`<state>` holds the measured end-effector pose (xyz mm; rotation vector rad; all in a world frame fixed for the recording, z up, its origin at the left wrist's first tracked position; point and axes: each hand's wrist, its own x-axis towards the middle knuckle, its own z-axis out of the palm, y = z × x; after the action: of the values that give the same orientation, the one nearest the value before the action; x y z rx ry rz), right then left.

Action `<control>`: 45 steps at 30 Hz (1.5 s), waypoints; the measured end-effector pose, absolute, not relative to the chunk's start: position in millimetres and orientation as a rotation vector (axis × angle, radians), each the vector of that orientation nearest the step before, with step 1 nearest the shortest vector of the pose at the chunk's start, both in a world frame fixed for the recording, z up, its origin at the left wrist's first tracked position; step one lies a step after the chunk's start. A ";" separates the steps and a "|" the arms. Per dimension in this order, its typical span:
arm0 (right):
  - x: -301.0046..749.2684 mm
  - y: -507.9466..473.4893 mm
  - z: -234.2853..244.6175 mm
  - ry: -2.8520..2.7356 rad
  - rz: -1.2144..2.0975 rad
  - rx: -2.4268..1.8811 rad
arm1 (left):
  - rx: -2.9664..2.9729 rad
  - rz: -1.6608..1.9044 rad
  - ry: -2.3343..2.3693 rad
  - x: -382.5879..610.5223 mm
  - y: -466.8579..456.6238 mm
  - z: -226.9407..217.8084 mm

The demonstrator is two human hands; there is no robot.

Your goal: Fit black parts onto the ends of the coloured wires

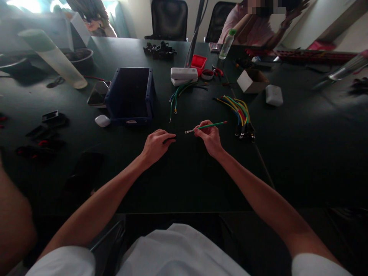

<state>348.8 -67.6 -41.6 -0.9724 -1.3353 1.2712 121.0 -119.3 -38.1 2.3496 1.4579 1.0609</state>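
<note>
My right hand (211, 140) pinches a short green wire (214, 125) between thumb and fingers. A bare metal ring terminal (188, 132) at one end of the wire points left, toward my other hand; the far end looks reddish. Just left of it, my left hand (157, 143) is closed in a pinch, thumb and forefinger close together above the table. Anything between those fingertips is too dark to make out. Beyond my hands lie several loose green and blue wires (176, 97) with terminals. To the right is a bundle of yellow, green, red and blue wires (241, 111) with black-sleeved ends.
A dark blue bin (130, 119) stands left of centre, beside a white earbud case (102, 120). Farther back are a white device (184, 74), a red tray (198, 63), an open box (249, 82) and a bottle (227, 46). People are across the table, and an arm (14, 214) is at left.
</note>
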 end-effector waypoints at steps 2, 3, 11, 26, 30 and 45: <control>347.0 -70.3 -39.4 -1.326 1.270 -0.970 | 2.333 1.076 1.459 122.1 -120.2 -36.8; 346.0 -71.9 -38.5 -1.320 1.270 -0.967 | 2.325 1.084 1.460 122.5 -120.6 -36.2; 338.7 -84.9 -38.4 -1.304 1.347 -0.992 | 2.283 1.086 1.473 122.5 -120.9 -37.4; 341.7 -82.8 -43.2 -1.314 1.320 -0.981 | 2.164 0.983 1.513 123.5 -122.1 -43.7; 340.7 -84.6 -38.4 -1.327 1.328 -1.006 | 2.141 1.002 1.519 124.4 -122.1 -42.7; 340.9 -86.6 -36.4 -1.336 1.354 -1.027 | 2.186 0.963 1.493 123.5 -123.3 -41.5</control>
<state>340.9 -86.6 -36.4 -1.0268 -1.3359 1.3541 123.5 -123.3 -41.5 2.1856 1.4934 0.9634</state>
